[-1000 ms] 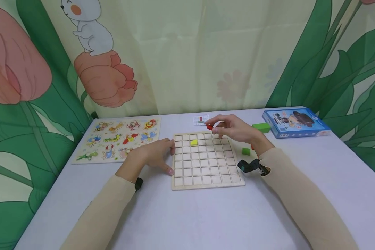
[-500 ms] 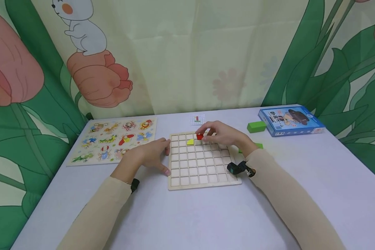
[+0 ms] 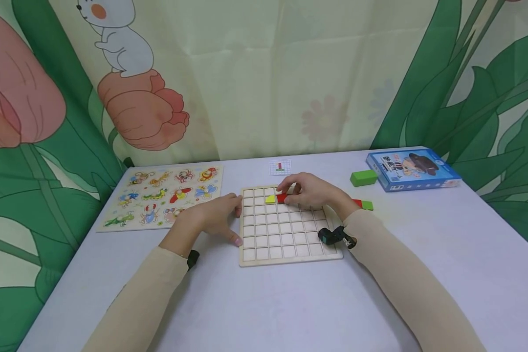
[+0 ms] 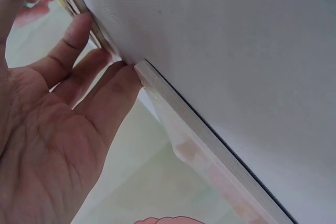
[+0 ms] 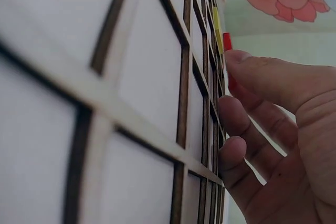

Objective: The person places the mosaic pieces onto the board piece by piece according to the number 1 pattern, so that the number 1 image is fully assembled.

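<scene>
A wooden grid board (image 3: 268,242) lies on the white table. My left hand (image 3: 213,216) rests against its left edge, thumb and fingers spread along the side; the left wrist view shows the fingertips (image 4: 128,77) touching the edge. Over the upper rows, my right hand (image 3: 310,190) pinches a small red block (image 3: 281,198) between thumb and fingers, right beside a yellow block (image 3: 270,199) set in the grid. From the right wrist, the red block (image 5: 227,41) appears partly hidden by the thumb, with the yellow block (image 5: 217,27) just beyond it.
Right of the board lie a green block (image 3: 363,178), a smaller green block (image 3: 367,205) and a red piece (image 3: 357,202) partly behind the wrist. A blue box (image 3: 413,168) stands at the back right. A small pattern card (image 3: 280,167) lies behind the board, an insect picture board (image 3: 158,198) to the left.
My right hand has carried the red block left and down onto the grid, beside the yellow block. The left hand stays at the board's left edge.
</scene>
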`<state>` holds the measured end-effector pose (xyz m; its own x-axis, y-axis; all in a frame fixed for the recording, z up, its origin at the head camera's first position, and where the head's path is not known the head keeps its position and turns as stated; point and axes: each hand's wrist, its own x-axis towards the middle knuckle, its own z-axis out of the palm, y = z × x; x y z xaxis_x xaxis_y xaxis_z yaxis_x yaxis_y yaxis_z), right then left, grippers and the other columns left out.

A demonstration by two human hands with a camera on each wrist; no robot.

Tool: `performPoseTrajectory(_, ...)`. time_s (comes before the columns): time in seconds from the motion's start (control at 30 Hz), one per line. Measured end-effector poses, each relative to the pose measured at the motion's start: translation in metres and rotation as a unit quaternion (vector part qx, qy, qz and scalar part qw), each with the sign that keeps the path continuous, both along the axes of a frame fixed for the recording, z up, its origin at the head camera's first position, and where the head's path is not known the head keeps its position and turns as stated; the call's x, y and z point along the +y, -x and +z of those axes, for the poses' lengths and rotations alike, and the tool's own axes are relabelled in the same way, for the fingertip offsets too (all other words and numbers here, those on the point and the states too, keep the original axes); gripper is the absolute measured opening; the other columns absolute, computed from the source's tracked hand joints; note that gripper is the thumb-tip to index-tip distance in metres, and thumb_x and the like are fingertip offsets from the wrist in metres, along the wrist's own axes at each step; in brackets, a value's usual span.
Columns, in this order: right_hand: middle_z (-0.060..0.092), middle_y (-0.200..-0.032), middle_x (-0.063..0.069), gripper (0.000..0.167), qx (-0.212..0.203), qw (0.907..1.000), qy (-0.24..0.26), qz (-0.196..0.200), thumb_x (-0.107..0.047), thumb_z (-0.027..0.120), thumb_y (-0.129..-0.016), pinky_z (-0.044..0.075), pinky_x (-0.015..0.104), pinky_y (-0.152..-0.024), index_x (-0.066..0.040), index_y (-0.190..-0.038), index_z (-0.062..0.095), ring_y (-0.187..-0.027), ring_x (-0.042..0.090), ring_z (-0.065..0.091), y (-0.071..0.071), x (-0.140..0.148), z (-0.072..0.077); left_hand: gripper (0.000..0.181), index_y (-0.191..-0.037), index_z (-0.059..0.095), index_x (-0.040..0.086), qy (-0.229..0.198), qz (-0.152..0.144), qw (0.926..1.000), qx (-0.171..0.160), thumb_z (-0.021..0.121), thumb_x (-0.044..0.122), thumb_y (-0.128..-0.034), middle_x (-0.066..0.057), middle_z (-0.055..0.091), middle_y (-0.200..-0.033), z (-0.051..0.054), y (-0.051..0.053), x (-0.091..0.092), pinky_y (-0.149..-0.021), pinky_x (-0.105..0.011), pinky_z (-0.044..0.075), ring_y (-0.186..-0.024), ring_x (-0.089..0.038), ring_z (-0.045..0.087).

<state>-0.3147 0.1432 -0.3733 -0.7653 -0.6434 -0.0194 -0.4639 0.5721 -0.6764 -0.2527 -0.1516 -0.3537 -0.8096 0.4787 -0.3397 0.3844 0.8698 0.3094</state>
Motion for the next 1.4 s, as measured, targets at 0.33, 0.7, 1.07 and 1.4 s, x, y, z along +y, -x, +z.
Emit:
performPoseTrajectory(0.33,0.068,-0.115,0.000,0.028,0.014,0.9993,-0.028,-0.019,-0.015,0.074,-0.096,0.050,0.035,-0.084,-0.016,-0.124,0.070,-0.093,0.018,0.064,-0.002,-0.004,-0.001,0.071,-0.110,0.052,0.016,-0.001,0.003,1.0000,0.001,0.094,0.051,-0.0651,-0.003,0.048,-0.118,0.000,-0.001,0.000,-0.088,-0.037,0.043,-0.109,-0.022,0.047)
performPoseTrajectory(0.7,0.066,-0.114,0.004,0.036,0.024,0.9986,-0.048,-0.005,-0.011,0.070,-0.097,0.051,0.038,-0.091,-0.011,-0.133,0.065,-0.096,0.018,0.067,-0.006,-0.010,0.006,0.071,-0.109,0.051,0.016,-0.006,-0.003,1.0000,0.006,0.094,0.051,-0.0651,-0.003,0.048,-0.117,-0.003,0.001,-0.003,-0.087,-0.037,0.042,-0.108,-0.022,0.047)
performPoseTrajectory(1.07,0.064,-0.135,0.011,0.039,0.038,0.9933,-0.086,0.068,-0.008,0.059,-0.103,0.049,0.045,-0.101,-0.008,-0.141,0.058,-0.111,0.029,0.067,-0.004,-0.019,0.037,0.070,-0.108,0.052,0.015,-0.005,-0.015,0.9998,0.010,0.094,0.052,-0.0671,-0.002,0.050,-0.113,0.004,-0.001,-0.002,-0.088,-0.036,0.042,-0.105,-0.020,0.049)
performPoseTrajectory(1.4,0.065,-0.137,0.007,0.039,-0.001,0.9913,-0.075,0.108,0.000,0.054,-0.103,0.047,0.044,-0.102,-0.012,-0.140,0.060,-0.119,0.026,0.062,0.000,-0.031,0.022,0.069,-0.108,0.052,0.015,-0.013,-0.012,0.9998,0.005,0.093,0.053,-0.0670,-0.002,0.049,-0.114,0.000,0.000,-0.003,-0.088,-0.036,0.041,-0.105,-0.020,0.048)
